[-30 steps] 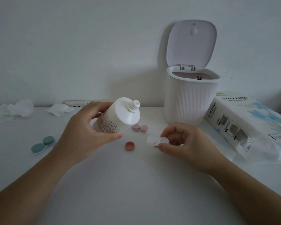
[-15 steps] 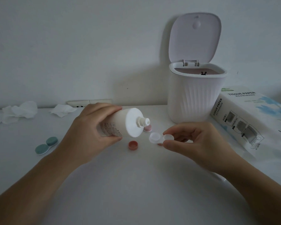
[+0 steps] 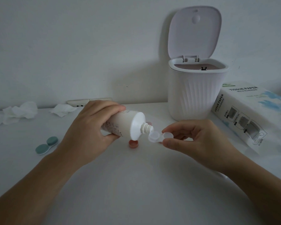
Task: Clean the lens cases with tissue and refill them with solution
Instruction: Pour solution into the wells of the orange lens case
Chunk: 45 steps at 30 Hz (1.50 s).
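Head view, bottle (image 3: pixel 120 125) in left hand (image 3: pixel 91 132), case (image 3: pixel 159 137) in right hand (image 3: pixel 196 142)

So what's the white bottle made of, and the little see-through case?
The bottle looks like matte white plastic with a ribbed screw neck. The case seems thin, glossy clear plastic: light shows through its cups. Neither is certain from looks alone.

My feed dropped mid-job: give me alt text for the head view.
The left hand tips a white bottle, nozzle over an open clear lens case pinched by the right hand. On the table lie a pink cap and a green lens case.
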Tool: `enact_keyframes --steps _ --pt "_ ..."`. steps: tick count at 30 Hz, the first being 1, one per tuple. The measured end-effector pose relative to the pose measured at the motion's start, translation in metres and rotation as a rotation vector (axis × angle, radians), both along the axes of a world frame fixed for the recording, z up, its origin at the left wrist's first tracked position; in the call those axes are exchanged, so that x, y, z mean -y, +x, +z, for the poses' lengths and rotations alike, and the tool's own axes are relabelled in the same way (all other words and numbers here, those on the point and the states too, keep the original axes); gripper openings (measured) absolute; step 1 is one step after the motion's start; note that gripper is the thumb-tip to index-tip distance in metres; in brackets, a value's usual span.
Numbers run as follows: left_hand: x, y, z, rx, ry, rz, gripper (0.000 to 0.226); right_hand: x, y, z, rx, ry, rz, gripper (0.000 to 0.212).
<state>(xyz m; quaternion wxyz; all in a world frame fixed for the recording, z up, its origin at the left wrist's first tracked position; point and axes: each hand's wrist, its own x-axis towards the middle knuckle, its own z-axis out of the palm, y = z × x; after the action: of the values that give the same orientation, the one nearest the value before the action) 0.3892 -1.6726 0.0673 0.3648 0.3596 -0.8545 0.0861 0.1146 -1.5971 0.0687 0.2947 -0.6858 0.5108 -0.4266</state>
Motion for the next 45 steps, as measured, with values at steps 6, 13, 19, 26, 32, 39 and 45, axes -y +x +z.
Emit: enact_keyframes --steps 6,13,19,26,32,39,45 --pt "0.0015 -0.0007 0.0007 0.002 -0.048 0.000 0.063 -0.0007 0.0012 -0.0002 -0.003 -0.004 0.012 0.016" --pt "0.0005 -0.0019 0.0026 0.013 -0.082 0.004 0.063 0.0005 0.0022 -0.0020 0.012 0.001 0.017 0.014" --pt "-0.0008 -0.0026 0.0028 0.015 -0.099 0.003 0.062 0.0008 0.0023 -0.0030 0.020 0.009 0.016 0.014" --pt "-0.0010 -0.0016 0.0028 0.022 -0.101 0.000 0.062 0.0016 0.0027 -0.0040 0.005 -0.010 0.024 0.013" --pt "-0.0013 -0.0018 0.0035 0.019 -0.095 -0.004 0.062 0.0023 0.0022 -0.0039 0.000 -0.008 0.014 0.014" --pt "-0.0008 -0.0012 0.0032 0.005 -0.102 0.008 0.063 0.0030 0.0018 -0.0049 0.028 -0.002 0.017 0.014" --pt "-0.0011 -0.0018 0.0033 0.009 -0.108 0.009 0.062 0.0032 0.0019 -0.0060 0.021 -0.007 0.016 0.015"
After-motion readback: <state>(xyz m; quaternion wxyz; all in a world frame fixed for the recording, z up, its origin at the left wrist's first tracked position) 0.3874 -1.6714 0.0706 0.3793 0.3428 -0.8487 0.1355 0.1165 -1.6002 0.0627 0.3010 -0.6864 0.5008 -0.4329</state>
